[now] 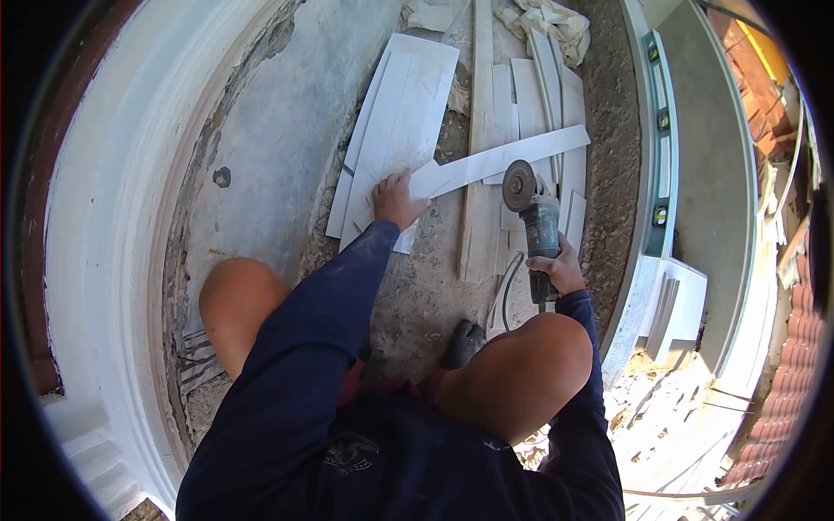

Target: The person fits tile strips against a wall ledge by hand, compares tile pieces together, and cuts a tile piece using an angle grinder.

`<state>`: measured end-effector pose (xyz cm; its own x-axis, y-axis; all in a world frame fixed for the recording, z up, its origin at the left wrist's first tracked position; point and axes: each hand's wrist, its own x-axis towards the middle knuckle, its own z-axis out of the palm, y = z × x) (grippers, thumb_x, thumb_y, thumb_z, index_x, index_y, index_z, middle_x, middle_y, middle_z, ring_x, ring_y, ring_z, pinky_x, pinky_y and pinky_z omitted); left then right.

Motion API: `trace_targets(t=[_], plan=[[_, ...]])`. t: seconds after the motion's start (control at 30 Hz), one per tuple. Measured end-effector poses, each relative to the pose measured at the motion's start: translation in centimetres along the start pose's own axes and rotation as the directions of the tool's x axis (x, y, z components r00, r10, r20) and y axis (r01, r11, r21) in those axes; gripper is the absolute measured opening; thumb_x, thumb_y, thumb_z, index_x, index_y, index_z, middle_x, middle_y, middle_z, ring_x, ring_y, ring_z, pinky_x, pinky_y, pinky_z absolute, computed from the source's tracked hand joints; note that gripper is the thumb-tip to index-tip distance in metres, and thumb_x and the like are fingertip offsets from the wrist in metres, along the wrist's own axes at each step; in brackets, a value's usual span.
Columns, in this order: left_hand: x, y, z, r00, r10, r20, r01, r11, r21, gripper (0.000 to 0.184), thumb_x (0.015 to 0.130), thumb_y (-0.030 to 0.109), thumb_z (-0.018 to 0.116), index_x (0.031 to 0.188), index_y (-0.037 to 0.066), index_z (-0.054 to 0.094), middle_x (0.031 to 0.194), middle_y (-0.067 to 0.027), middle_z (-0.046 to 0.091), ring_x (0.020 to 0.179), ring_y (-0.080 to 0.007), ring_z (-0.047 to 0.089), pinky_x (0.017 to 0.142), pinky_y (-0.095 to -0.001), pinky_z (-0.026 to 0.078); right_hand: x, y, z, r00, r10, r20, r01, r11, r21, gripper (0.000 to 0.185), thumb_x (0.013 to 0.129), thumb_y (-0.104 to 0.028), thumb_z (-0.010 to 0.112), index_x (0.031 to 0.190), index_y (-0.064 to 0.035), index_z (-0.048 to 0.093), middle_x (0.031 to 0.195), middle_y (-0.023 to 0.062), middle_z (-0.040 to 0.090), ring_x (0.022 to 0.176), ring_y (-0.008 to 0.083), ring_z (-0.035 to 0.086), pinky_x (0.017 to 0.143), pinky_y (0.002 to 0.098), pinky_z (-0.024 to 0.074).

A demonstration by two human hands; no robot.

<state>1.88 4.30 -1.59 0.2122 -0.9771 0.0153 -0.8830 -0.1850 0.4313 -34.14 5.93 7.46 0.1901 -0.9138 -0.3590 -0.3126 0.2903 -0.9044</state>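
My right hand (563,267) is wrapped round the body of an angle grinder (542,227), whose round disc faces up and whose cord hangs below. The disc is close to a long narrow white strip (512,154) that lies slantwise over other boards; I cannot tell whether they touch. At the strip's left end my left hand (400,201) presses down, fingers on the white pieces there. Under that hand lies a wide white board (401,108). Whether the left fingers grip an edge is hard to make out.
A long wooden plank (479,113) runs along the floor, with several white offcuts (526,95) beside it. A spirit level (662,148) rests on the ledge at right. Crumpled cloth (556,26) lies at the far end. My shoe (466,341) is on the dusty floor.
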Motion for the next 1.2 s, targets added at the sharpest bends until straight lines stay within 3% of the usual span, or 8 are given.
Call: trace_targets(t=[0.17, 0.47, 0.57, 0.67, 0.77, 0.87, 1.07, 1.2], plan=[[0.2, 0.1, 0.3, 0.99, 0.022, 0.137, -0.025, 0.999, 0.02, 0.079, 0.068, 0.028, 0.083, 0.136, 0.006, 0.05, 0.13, -0.0154, 0.053, 0.12, -0.0358, 0.051, 0.101, -0.0486, 0.041, 1.2, -0.6, 0.3, 0.999, -0.002, 0.046, 0.003, 0.999, -0.037, 0.071, 0.058, -0.009, 0.083, 0.123, 0.0025, 0.056, 0.093, 0.0052, 0.064, 0.08, 0.0159, 0.061, 0.075, 0.0304, 0.0519], [-0.1, -1.1, 1.1, 0.999, 0.003, 0.036, 0.002, 0.99, -0.139, 0.08, 0.066, 0.031, 0.086, 0.134, 0.004, 0.053, 0.125, -0.0184, 0.058, 0.118, -0.0376, 0.053, 0.102, -0.0475, 0.041, 3.6, -1.7, 0.2, 0.986, -0.021, 0.166, 0.05, 0.984, -0.172, 0.083, 0.057, -0.01, 0.082, 0.132, 0.0053, 0.051, 0.102, 0.0093, 0.064, 0.086, 0.0189, 0.061, 0.08, 0.031, 0.0518], [-0.5, -0.8, -0.5, 0.988, -0.131, 0.082, 0.142, 0.978, -0.15, 0.081, 0.069, 0.035, 0.085, 0.136, 0.003, 0.052, 0.129, -0.0189, 0.057, 0.122, -0.0382, 0.05, 0.105, -0.049, 0.038, 4.3, -2.5, 0.3, 0.981, -0.04, 0.19, 0.087, 0.966, -0.245, 0.084, 0.056, -0.011, 0.083, 0.132, 0.0062, 0.051, 0.104, 0.0109, 0.064, 0.089, 0.0213, 0.062, 0.082, 0.0321, 0.0516], [-0.4, -0.9, 0.3, 0.973, -0.228, -0.041, 0.223, 0.969, -0.109, 0.081, 0.072, 0.038, 0.083, 0.139, 0.007, 0.051, 0.138, -0.0191, 0.049, 0.128, -0.0391, 0.044, 0.107, -0.0517, 0.034, 5.1, -2.6, 0.2, 0.979, -0.052, 0.199, 0.113, 0.945, -0.307, 0.084, 0.055, -0.012, 0.083, 0.131, 0.0066, 0.052, 0.104, 0.0121, 0.064, 0.091, 0.023, 0.062, 0.084, 0.033, 0.0513], [-0.4, 0.4, -0.5, 0.994, -0.039, -0.1, 0.031, 0.996, -0.081, 0.079, 0.075, 0.04, 0.081, 0.144, 0.017, 0.05, 0.149, -0.0194, 0.035, 0.136, -0.0425, 0.033, 0.11, -0.0555, 0.028, 5.6, -2.7, 0.3, 0.974, -0.038, 0.223, 0.11, 0.941, -0.319, 0.084, 0.054, -0.012, 0.083, 0.13, 0.0066, 0.053, 0.104, 0.013, 0.064, 0.092, 0.0239, 0.062, 0.085, 0.0336, 0.0513], [0.0, 1.6, 0.3, 0.998, -0.066, 0.004, 0.066, 0.996, -0.061, 0.078, 0.076, 0.042, 0.08, 0.146, 0.028, 0.048, 0.155, -0.0208, 0.022, 0.141, -0.045, 0.024, 0.111, -0.06, 0.023, 6.1, -2.8, 0.2, 0.97, -0.057, 0.238, 0.143, 0.92, -0.365, 0.084, 0.054, -0.012, 0.083, 0.13, 0.0063, 0.053, 0.105, 0.0133, 0.064, 0.092, 0.024, 0.062, 0.085, 0.0337, 0.0514], [0.2, 1.2, 2.8, 0.986, 0.162, -0.046, -0.158, 0.984, 0.082, 0.076, 0.078, 0.046, 0.078, 0.146, 0.029, 0.048, 0.161, -0.0238, 0.011, 0.147, -0.049, 0.01, 0.111, -0.0677, 0.014, 5.9, -3.3, 0.2, 0.969, -0.031, 0.245, 0.122, 0.921, -0.369, 0.084, 0.054, -0.01, 0.084, 0.131, 0.0063, 0.052, 0.104, 0.0128, 0.065, 0.091, 0.0229, 0.063, 0.084, 0.0333, 0.0521], [0.3, 2.4, 1.6, 0.997, 0.07, 0.016, -0.071, 0.997, 0.03, 0.077, 0.076, 0.046, 0.08, 0.145, 0.027, 0.05, 0.162, -0.0236, 0.009, 0.148, -0.0487, 0.005, 0.113, -0.0683, 0.008, 5.7, -4.1, 0.3, 0.971, 0.023, 0.236, 0.063, 0.935, -0.35, 0.084, 0.056, -0.009, 0.084, 0.132, 0.0065, 0.051, 0.104, 0.0116, 0.065, 0.089, 0.0213, 0.063, 0.081, 0.0326, 0.0529]])
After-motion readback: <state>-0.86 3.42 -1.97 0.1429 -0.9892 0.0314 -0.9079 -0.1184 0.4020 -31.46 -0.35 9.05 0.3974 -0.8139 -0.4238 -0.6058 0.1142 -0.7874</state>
